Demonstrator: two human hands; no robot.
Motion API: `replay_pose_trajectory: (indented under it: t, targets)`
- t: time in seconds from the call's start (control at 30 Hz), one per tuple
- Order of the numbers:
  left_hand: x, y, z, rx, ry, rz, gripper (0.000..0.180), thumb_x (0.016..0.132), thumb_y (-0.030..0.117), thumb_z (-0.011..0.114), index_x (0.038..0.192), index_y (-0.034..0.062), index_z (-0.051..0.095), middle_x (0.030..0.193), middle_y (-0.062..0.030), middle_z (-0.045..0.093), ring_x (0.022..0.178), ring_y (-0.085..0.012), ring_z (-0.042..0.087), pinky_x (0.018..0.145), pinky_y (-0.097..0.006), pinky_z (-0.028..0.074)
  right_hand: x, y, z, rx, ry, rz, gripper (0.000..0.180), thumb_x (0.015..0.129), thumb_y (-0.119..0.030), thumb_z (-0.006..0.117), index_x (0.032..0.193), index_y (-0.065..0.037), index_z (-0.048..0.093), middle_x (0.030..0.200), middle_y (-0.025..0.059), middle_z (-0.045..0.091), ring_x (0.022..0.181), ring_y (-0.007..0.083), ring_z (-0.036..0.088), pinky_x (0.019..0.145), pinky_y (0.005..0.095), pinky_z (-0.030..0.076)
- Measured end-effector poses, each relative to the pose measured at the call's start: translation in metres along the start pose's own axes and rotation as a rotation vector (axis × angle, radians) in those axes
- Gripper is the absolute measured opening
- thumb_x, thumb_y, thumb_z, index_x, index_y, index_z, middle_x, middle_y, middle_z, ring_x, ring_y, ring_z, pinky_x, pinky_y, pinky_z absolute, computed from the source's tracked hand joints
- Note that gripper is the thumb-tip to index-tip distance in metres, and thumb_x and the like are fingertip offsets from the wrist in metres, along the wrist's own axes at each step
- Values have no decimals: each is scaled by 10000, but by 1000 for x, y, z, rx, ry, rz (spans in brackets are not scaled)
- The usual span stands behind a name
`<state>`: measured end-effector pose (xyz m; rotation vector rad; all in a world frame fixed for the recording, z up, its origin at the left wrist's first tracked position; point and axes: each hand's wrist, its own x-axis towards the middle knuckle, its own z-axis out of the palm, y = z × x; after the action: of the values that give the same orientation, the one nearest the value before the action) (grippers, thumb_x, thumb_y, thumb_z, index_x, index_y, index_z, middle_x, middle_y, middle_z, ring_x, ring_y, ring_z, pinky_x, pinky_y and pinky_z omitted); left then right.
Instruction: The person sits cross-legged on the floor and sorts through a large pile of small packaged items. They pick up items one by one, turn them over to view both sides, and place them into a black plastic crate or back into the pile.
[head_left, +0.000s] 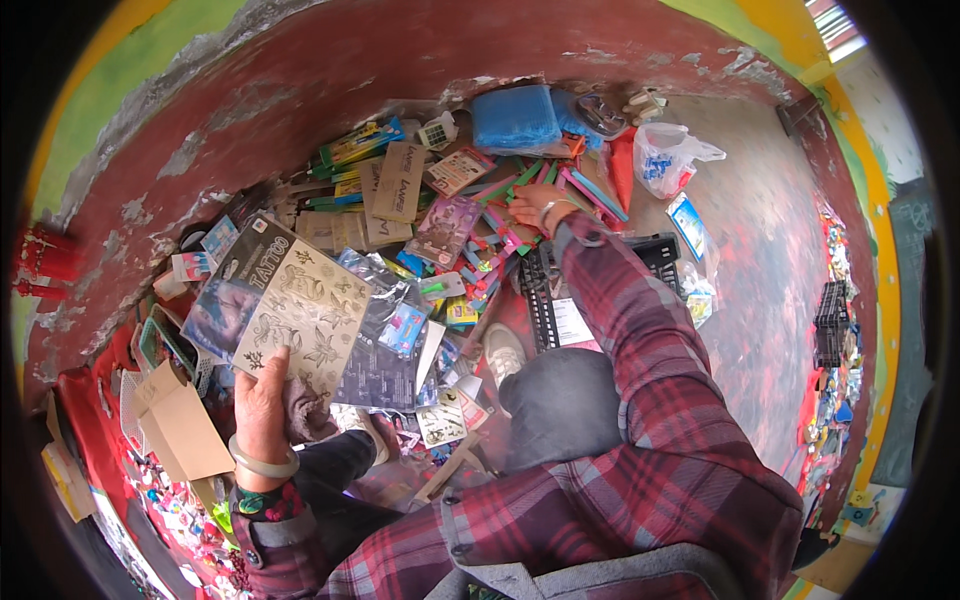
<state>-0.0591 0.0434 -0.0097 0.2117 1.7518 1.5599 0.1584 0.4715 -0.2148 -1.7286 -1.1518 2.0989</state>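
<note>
Red wall peeling lol; our left hand pinches the patterned sheet, best kept flat; right hand at coloured strips, can't tell how closed.

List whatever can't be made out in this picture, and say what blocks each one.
Head view:
- Left hand: the fingers behind the drawing sheet are hidden by it.
- Right hand: too small among the clutter to tell whether it grips anything.
- Black crate: partly covered by the right plaid sleeve.
- Items along the right wall: too small to identify individually.
</note>
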Motion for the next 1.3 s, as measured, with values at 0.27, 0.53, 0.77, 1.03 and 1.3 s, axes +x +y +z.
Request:
replay_pose_trajectory:
  t: [0.27,0.53,0.77,1.03,1.3]
  targets:
    - [2,-11,-12,143,57,94,314,838,206,588,1046,-14,504,972,-101,569,844,-182,556,725,-284,460,132,15,86,-51,0,-92,331,846,-159,554,1130,-9,473,990,215,580,749,307,613,520,378,517]
    - [1,-1,0,-15,135,-30,282,846,128,554,1085,-5,490,990,-108,577,856,-198,577,744,-311,476,180,46,109,694,29,81,319,815,-67,587,1099,11,463,920,236,563,628,324,582,475,353,510]
    - [12,-3,8,-20,135,-74,301,842,132,559,1099,-3,481,988,-105,580,848,-202,582,737,-314,483,220,45,104,339,-8,135,203,823,-160,592,913,16,544,689,148,588,473,255,531,380,362,403]
    - [19,-9,8,-7,126,-99,308,844,156,565,1091,-12,490,973,-107,572,838,-199,578,735,-299,481,218,25,74,106,-124,107,198,853,-158,543,897,34,568,719,152,610,475,258,543,365,364,391]
    - [7,-6,0,190,29,-14,271,850,170,551,997,-57,559,847,-97,598,708,-173,574,627,-280,468,32,1,73,-16,-36,-279,162,847,-109,529,992,-38,528,852,34,585,683,143,568,548,266,487]
